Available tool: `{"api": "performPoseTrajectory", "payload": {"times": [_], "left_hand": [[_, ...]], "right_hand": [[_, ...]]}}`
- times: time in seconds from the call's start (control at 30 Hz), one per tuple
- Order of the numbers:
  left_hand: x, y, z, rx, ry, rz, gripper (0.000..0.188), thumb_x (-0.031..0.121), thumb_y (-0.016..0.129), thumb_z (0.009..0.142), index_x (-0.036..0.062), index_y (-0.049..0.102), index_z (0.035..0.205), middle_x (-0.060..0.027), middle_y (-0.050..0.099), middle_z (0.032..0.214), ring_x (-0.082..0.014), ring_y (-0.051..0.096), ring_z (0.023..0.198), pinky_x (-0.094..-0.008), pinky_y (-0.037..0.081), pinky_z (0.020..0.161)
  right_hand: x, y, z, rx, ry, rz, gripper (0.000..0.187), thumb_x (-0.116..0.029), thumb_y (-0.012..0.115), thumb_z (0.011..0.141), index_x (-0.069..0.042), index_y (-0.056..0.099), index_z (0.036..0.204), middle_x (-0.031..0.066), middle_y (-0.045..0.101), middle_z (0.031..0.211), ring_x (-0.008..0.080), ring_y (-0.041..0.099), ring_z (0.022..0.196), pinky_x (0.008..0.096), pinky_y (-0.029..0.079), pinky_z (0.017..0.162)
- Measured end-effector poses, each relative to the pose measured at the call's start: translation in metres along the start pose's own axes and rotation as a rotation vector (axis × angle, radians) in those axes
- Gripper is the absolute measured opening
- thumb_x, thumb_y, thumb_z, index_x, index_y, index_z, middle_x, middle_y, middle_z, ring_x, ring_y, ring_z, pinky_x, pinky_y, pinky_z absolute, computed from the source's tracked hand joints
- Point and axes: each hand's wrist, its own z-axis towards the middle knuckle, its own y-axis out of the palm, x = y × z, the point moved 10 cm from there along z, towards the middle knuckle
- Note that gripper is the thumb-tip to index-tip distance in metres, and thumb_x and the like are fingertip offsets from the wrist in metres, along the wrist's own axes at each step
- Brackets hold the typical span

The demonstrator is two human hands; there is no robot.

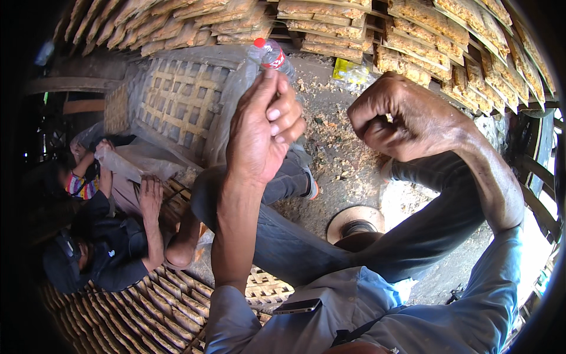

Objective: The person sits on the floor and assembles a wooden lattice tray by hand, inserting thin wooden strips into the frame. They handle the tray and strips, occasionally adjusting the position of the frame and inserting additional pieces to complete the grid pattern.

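Both of my hands are raised in front of me over the floor, apart from each other. My left hand (265, 121) has its palm side partly turned to view, with the fingers curled in and the thumb against the index finger. I see nothing held in it. A clear plastic bottle (275, 57) with a red cap and red label stands just beyond its fingertips. My right hand (410, 115) is bent at the wrist and closed in a loose fist. A small gap shows between its curled fingers, and no object is visible there.
Stacked wooden racks (330, 26) bearing crumbly orange-brown material line the far side. A woven bamboo panel (186, 97) lies left. A yellow packet (351, 72) and scattered crumbs are on the floor (321, 127). A co-worker (112, 248) sits left, near plastic sheeting. A phone (299, 307) rests on my shirt.
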Motion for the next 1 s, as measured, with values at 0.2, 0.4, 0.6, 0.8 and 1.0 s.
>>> {"api": "performPoseTrajectory", "payload": {"times": [0.2,0.4,0.6,0.8,1.0], "left_hand": [[0.01,0.016,0.004,-0.151,0.119,-0.214,0.03,0.032,0.037,0.114,0.0109,0.05,0.097,0.002,0.042,0.073,-0.0101,0.039,0.064,-0.0272,0.037,0.062],[0.001,0.036,0.006,-0.228,0.155,-0.257,0.032,0.033,0.034,0.115,0.011,0.049,0.096,0.002,0.041,0.074,-0.0105,0.038,0.063,-0.0273,0.037,0.061],[-0.004,0.023,0.003,-0.185,-0.024,-0.11,0.032,0.032,0.034,0.115,0.0109,0.049,0.097,0.0043,0.037,0.071,-0.0066,0.029,0.056,-0.0225,0.029,0.051],[0.015,0.014,0.001,-0.191,0.049,-0.292,0.031,0.028,0.033,0.116,0.0072,0.048,0.099,0.0017,0.035,0.071,-0.0076,0.026,0.054,-0.0247,0.021,0.046],[0.012,0.03,0.002,-0.227,0.152,-0.301,0.032,0.031,0.033,0.115,0.0118,0.049,0.094,0.003,0.039,0.071,-0.0083,0.033,0.058,-0.0258,0.032,0.059]], "right_hand": [[0.018,-0.005,-0.011,0.202,0.143,0.048,0.05,-0.028,0.077,0.089,0.009,0.066,0.12,0.0275,0.07,0.118,0.0346,0.068,0.115,0.0472,0.056,0.098],[0.006,0.003,0.004,0.242,0.004,0.348,0.037,-0.019,0.074,0.094,0.006,0.068,0.12,0.0246,0.073,0.107,0.0302,0.073,0.103,0.0422,0.06,0.09],[-0.002,-0.004,0.001,0.214,-0.008,-0.212,0.015,-0.003,0.073,0.084,0.006,0.07,0.095,0.0197,0.072,0.083,0.0333,0.074,0.078,0.0423,0.06,0.073],[0.021,0.002,-0.009,0.252,-0.004,-0.1,0.037,-0.013,0.072,0.085,0.005,0.065,0.117,0.024,0.068,0.112,0.037,0.067,0.109,0.0465,0.054,0.097],[-0.004,0.017,0.009,0.218,-0.074,0.201,0.044,-0.026,0.067,0.099,0.009,0.063,0.125,0.0268,0.068,0.124,0.0366,0.065,0.12,0.0469,0.051,0.105]]}}
